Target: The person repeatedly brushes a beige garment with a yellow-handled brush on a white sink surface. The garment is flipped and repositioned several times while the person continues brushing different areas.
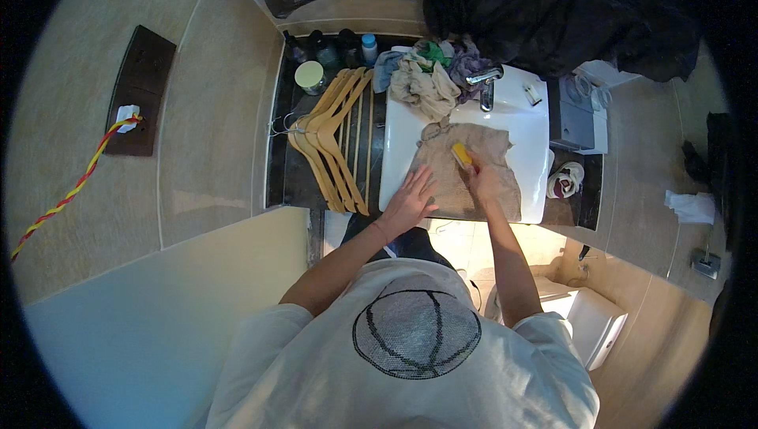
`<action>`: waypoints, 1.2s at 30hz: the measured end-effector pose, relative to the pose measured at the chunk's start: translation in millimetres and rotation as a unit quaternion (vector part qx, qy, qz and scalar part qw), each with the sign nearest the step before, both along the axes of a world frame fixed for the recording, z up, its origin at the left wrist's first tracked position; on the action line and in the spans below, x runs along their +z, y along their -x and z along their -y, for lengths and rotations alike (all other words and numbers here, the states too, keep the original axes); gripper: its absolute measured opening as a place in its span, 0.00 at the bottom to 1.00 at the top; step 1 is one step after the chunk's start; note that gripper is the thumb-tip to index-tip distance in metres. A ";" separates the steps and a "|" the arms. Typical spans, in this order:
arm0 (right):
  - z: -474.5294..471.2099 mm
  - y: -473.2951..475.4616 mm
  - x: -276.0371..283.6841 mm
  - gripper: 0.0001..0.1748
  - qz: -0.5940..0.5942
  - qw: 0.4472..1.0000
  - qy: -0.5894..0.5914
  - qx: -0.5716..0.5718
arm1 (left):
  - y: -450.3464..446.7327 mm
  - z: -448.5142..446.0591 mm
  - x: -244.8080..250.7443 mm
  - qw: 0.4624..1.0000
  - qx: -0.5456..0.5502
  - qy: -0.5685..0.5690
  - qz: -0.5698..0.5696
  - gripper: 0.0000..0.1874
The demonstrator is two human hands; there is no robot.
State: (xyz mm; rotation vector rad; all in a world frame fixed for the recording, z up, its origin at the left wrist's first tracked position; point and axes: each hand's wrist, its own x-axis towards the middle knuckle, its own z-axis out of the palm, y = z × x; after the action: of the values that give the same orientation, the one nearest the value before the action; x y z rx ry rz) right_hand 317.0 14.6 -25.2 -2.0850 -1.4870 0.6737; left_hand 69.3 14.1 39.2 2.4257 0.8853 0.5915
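A brown cloth [494,183] lies spread over the front of a white washbasin [398,133]. My right hand [484,182] grips a yellow brush [461,155] against the cloth; its underside is hidden. Flat on the cloth's left edge rests my left hand [411,199], fingers apart, holding nothing. Behind the cloth, a heap of crumpled cloths [423,85] in beige, green, blue and purple-grey covers the basin's back left. The chrome faucet [487,88] stands to the right of that heap.
Several wooden hangers [328,139] lie on the dark counter [299,183] left of the basin. Behind them stand bottles [369,49] and a lidded jar [310,77]. To the right are a grey box [571,121] and a shoe [565,180]. Dark fabric [533,8] hangs above.
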 end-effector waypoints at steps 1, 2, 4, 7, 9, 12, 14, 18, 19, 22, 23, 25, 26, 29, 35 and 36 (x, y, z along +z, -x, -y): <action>6.6 -6.5 12.8 0.20 0.075 0.996 0.054 -0.001 | 0.2 -3.1 -9.6 1.000 -0.013 0.003 -0.017 0.26; 13.8 -11.9 25.5 0.20 0.149 0.983 0.108 -0.002 | 1.7 -5.0 -21.7 0.999 -0.027 0.005 -0.035 0.26; 36.9 -30.3 37.7 0.20 0.176 0.974 0.142 -0.030 | 0.0 -2.8 -27.4 0.997 -0.042 0.014 -0.065 0.26; 67.9 -40.5 56.8 0.18 0.210 0.963 0.162 -0.050 | 1.0 17.4 -16.4 0.994 -0.035 0.020 -0.104 0.25; 79.7 -37.0 64.8 0.18 0.225 0.961 0.152 -0.049 | 3.8 37.0 -9.4 0.992 -0.031 0.011 -0.122 0.25; 85.2 -19.4 54.7 0.20 0.209 0.970 0.125 -0.013 | 10.1 43.9 -2.2 0.987 -0.036 0.020 -0.155 0.28; 76.0 24.2 58.6 0.19 0.129 0.984 0.117 0.038 | 16.9 44.4 -6.1 0.985 -0.046 0.006 -0.166 0.29; 48.5 40.2 41.7 0.18 0.117 0.980 0.092 0.133 | 20.8 45.6 -23.2 0.987 -0.033 -0.045 -0.148 0.28; 36.1 25.3 39.2 0.18 0.138 0.979 0.092 0.115 | 19.6 48.3 -24.3 0.988 -0.022 -0.049 -0.142 0.28; 17.8 8.0 41.0 0.18 0.171 0.979 0.091 0.070 | 18.4 50.7 -24.9 0.989 -0.015 -0.041 -0.139 0.28; 14.5 7.3 42.7 0.18 0.177 0.978 0.090 0.057 | 18.9 50.3 -24.6 0.988 -0.016 -0.047 -0.146 0.28; 25.1 22.5 43.1 0.19 0.109 0.986 0.077 0.098 | 17.9 49.2 -21.7 0.985 -0.016 -0.057 -0.161 0.28; 33.9 34.8 43.2 0.19 0.075 0.988 0.070 0.118 | 16.9 47.5 -23.1 0.986 -0.020 -0.052 -0.156 0.28; 48.9 63.0 44.4 0.19 0.140 0.970 0.111 0.165 | 17.8 51.3 -27.7 0.987 -0.022 -0.040 -0.152 0.28; 14.1 8.2 39.4 0.18 0.165 0.979 0.102 0.062 | 17.5 51.9 -24.4 0.987 -0.012 -0.045 -0.154 0.29; 17.9 20.4 49.6 0.17 0.185 0.975 0.095 0.075 | 17.1 52.8 -27.5 0.987 -0.015 -0.049 -0.154 0.30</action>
State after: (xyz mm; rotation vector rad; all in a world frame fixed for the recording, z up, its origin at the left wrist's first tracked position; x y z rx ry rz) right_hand 296.6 -3.3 24.4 -2.3576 -1.8615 0.5163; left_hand 52.2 -38.7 11.7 2.6614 0.9587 0.2579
